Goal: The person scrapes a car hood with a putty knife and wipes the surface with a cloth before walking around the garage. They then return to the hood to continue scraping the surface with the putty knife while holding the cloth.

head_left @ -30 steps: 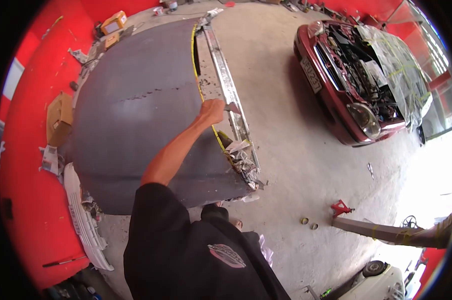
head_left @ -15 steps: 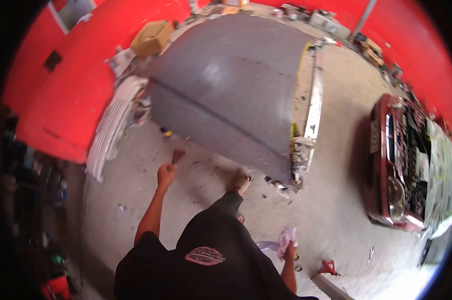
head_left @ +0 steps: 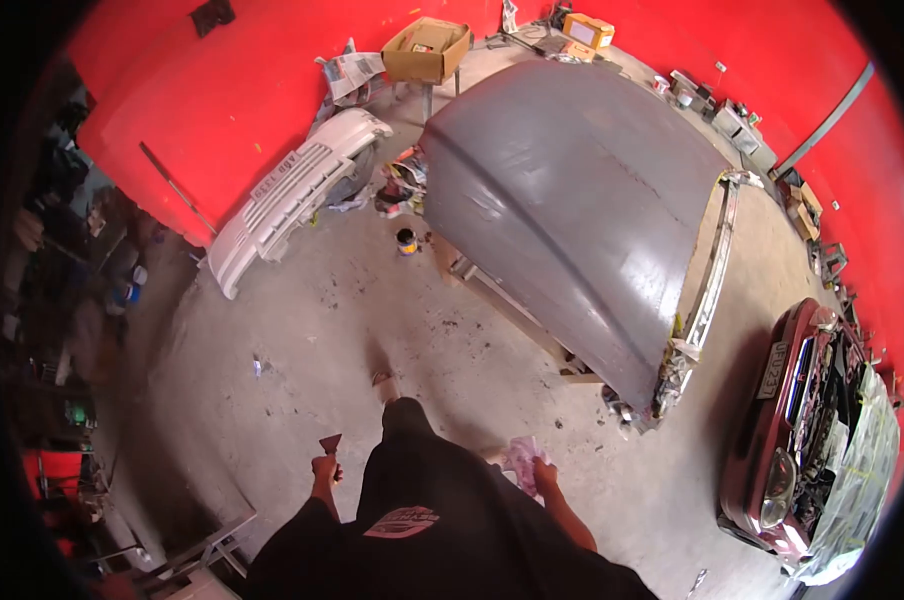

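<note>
The left hand (head_left: 326, 470) is now hanging low beside the body, where a second ago it was reaching over the edge of the gray hood (head_left: 572, 170); its fingers are clenching a scraper (head_left: 330, 444), blade pointing up. The right hand (head_left: 544, 474) is gripping a crumpled pink cloth (head_left: 522, 460) on the other side. The view is swinging, so the hood is now sitting upper right, well apart from both hands, and more of the pale bumper (head_left: 292, 200) is showing.

The license plate (head_left: 774, 370) on the dark red car (head_left: 747, 470) is reading "UFU 237"; the bumper is bearing letters and "1339", the letters unclear. The black shirt (head_left: 452, 520) is carrying a pink logo (head_left: 402, 521), too small to read fully.

The concrete floor (head_left: 312, 350) is showing dark specks around a small can (head_left: 406, 241). An open cardboard box (head_left: 425, 52) is resting near the red wall (head_left: 202, 110), and plastic sheeting (head_left: 862, 470) is covering part of the car.
</note>
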Demonstrator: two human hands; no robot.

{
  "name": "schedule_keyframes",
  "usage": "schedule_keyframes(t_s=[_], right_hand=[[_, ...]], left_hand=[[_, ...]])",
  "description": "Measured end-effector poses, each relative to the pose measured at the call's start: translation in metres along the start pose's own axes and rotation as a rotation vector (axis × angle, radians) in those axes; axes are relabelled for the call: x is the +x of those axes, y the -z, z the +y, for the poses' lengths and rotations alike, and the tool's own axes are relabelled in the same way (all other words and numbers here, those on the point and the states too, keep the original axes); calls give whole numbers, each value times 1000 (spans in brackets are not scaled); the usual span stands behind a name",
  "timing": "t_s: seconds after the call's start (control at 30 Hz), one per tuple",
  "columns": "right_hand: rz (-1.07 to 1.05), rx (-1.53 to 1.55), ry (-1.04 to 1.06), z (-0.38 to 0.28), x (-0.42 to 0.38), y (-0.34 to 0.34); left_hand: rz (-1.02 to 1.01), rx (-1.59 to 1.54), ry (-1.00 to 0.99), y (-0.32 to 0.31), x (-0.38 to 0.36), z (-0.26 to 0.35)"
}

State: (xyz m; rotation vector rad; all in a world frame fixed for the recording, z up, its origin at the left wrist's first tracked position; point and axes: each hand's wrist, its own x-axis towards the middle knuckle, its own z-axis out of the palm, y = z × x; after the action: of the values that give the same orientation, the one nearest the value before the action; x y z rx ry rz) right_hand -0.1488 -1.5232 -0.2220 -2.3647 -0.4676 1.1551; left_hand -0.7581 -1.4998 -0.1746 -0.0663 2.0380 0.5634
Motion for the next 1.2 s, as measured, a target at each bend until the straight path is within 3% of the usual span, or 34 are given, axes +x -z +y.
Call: schedule_keyframes(t_s=[0.1,0.2,0.33,0.4,0.63,0.83,1.0,1.2], right_hand=[[-46,-293,115,-62,4,-85],[-119,-224,75,-198,-54,-126],[28,-333,247,-266,-42,-200],[28,-217,250,-309,-57,-225],[-137,-428,199,-370,-53,-327],[-292,-377,111,-416,-22,-414],[-485,-235,28,-459,-19,-456],[-384,-126,86,-471,7,-500]], left_hand=[[-65,-96,-81,23,25,49],[-46,-52,-130,55,66,112],[19,71,-271,71,132,205],[-111,2,-367,66,135,265],[-424,-172,-497,-17,68,455],[-652,20,-579,-87,52,611],[-755,225,-814,-120,48,748],[-765,556,-887,-212,78,892]])
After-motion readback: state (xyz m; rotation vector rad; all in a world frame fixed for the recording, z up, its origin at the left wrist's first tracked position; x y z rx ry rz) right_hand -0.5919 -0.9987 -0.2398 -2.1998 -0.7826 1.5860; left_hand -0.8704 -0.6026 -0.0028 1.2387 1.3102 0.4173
